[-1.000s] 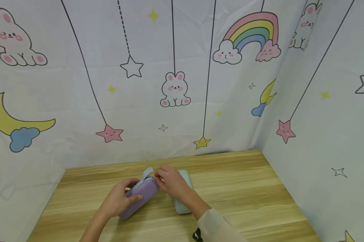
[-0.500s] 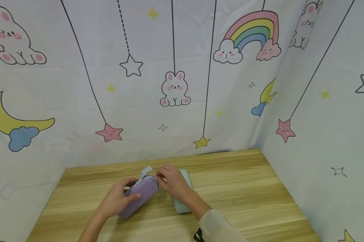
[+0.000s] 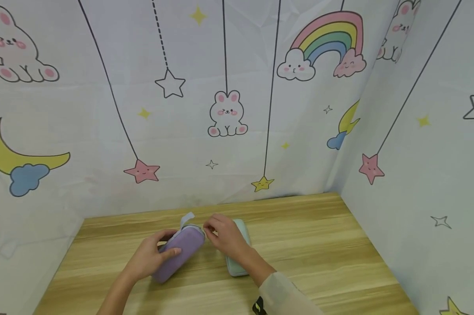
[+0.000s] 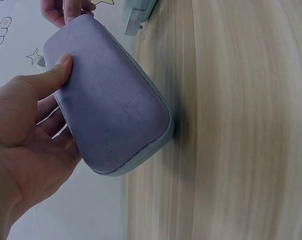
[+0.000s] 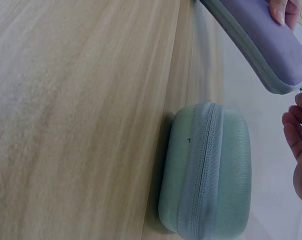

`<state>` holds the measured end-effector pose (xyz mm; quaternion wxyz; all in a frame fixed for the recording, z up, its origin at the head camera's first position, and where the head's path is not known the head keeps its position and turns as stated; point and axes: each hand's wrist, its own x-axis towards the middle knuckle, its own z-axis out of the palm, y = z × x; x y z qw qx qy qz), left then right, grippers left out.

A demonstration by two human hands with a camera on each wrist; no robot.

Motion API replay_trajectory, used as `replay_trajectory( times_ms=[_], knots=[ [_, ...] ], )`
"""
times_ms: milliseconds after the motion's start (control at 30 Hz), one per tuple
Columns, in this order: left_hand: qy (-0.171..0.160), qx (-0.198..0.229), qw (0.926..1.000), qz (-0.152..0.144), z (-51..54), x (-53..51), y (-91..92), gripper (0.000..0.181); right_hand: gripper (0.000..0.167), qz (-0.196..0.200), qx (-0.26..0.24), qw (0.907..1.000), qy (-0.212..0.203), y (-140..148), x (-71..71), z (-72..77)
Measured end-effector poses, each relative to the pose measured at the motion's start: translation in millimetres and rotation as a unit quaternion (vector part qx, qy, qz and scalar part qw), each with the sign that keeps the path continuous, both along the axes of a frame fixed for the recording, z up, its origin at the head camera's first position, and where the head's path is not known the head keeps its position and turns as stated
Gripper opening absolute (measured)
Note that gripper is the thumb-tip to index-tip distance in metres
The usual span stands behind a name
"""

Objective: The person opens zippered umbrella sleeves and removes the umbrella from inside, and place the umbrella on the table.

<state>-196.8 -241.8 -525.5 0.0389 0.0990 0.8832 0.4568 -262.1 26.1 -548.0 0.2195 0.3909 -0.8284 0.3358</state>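
A purple zippered case (image 3: 183,249) is held on edge, slanting, by my left hand (image 3: 148,257). In the left wrist view its thumb presses the case's broad face (image 4: 111,105), with the fingers behind. A pale strap (image 3: 187,217) sticks up from the case's far end. At that same end my right hand (image 3: 226,236) pinches a small metal zipper pull (image 5: 301,90), seen in the right wrist view. Whether the zipper is parted is not clear. Beneath the right forearm lies a mint-green zippered case (image 5: 233,170), partly covered in the head view.
Both cases are on or above a wood-grain table (image 3: 319,253). White cloth walls (image 3: 182,131) printed with rabbits, stars and a rainbow rise at the back and sides. A small black item (image 3: 258,305) shows by the right sleeve.
The purple case and left hand have shifted slightly left and upward in the head view. The right hand has stayed nearly in place, pinching at the case's end.
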Motion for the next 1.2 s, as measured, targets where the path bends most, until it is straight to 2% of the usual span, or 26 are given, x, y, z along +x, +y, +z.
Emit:
replay_trajectory(
  times_ms=[700,867,1100,1200],
  knots=[
    [-0.006,0.008,0.9996,0.027,1.8,2.8,-5.2,0.068,0.006,-0.009,-0.001,1.0,0.001,-2.5,1.7,2.2],
    [0.001,0.022,0.9994,0.028,0.0,5.4,-4.4,0.067,0.004,-0.011,0.001,0.9999,0.002,-2.3,3.6,3.6],
    [-0.017,0.046,0.9978,0.045,-6.7,6.7,-4.7,0.065,0.004,-0.02,0.016,0.9996,-0.007,-3.8,5.3,6.3],
    [-0.019,0.052,0.997,0.055,-9.6,7.8,-5.4,0.063,0.004,-0.02,0.017,0.9997,0.002,-6.2,5.2,7.1]
  ],
)
